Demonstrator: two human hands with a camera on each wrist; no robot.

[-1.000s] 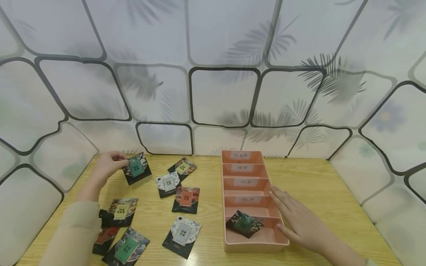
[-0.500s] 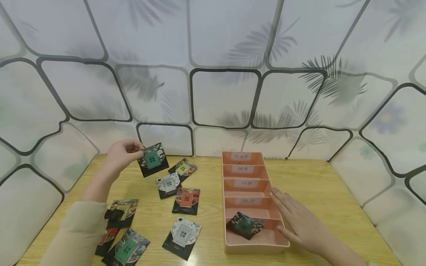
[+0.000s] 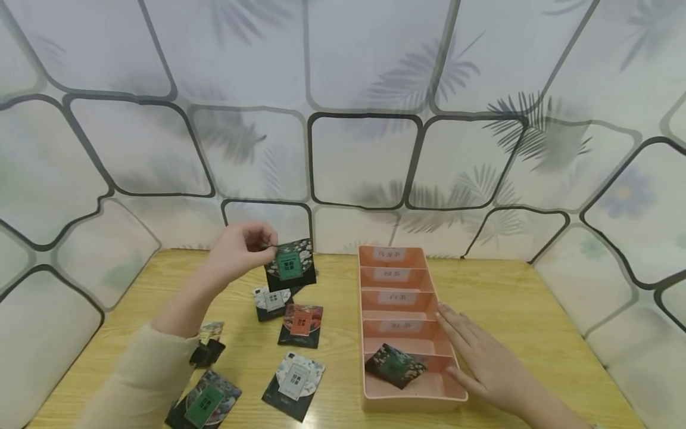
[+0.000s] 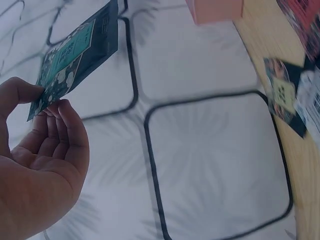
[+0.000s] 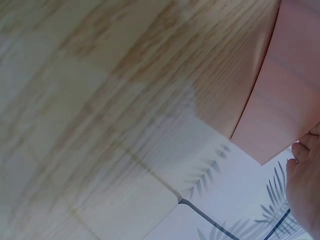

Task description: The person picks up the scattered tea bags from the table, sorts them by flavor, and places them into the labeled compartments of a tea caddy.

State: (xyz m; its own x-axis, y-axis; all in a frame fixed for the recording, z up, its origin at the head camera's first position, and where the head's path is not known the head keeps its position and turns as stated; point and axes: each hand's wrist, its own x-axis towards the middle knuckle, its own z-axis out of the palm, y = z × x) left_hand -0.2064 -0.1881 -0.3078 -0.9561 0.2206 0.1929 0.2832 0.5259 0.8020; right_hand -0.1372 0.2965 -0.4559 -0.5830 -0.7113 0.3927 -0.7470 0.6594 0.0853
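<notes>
My left hand (image 3: 238, 255) pinches a dark tea sachet with a green label (image 3: 292, 267) by its corner, in the air above the back left of the table. In the left wrist view thumb and fingertips meet on the edge of the same sachet (image 4: 75, 55). My right hand (image 3: 485, 363) rests with extended fingers along the right rim of a pink divided box (image 3: 415, 404). A second dark sachet with a green label (image 3: 395, 365) lies tilted in the box's nearest compartment. The right wrist view shows the box's side wall (image 5: 280, 100).
Several sachets lie left of the box: a red-labelled one (image 3: 302, 325), white ones (image 3: 293, 381) (image 3: 274, 301), and a green-labelled one (image 3: 205, 402). My left sleeve partly covers a yellow-labelled one (image 3: 213, 331). White paper labels mark the box's compartments. A patterned curtain (image 3: 364, 161) stands behind the table.
My left hand has carried the green-labelled sachet to the right, over the yellow-labelled sachet at the back, which is now mostly hidden. The right hand stays on the box rim.
</notes>
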